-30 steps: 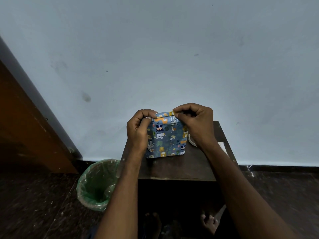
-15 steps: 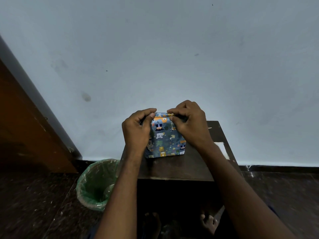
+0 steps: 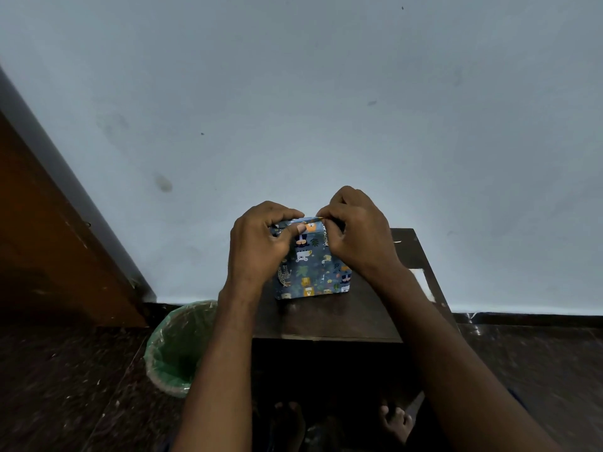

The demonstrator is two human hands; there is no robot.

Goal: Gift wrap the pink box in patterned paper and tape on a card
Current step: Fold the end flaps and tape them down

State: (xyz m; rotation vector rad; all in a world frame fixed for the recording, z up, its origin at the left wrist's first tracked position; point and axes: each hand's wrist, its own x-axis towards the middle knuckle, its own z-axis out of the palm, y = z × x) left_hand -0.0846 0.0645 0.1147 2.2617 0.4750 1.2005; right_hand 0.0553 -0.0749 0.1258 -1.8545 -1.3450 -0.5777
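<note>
Two hands pinching wrapped box (image 3: 311, 265) top, green-lined bin (image 3: 174, 347) beside table (image 3: 329, 321)

bare forearms (image 3: 225, 353), seemingly bare feet (image 3: 394, 422)

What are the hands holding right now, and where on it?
Both hands grip the wrapped box at its top edge: the left hand at the top left corner, the right hand pinching the paper fold at the top right.
</note>
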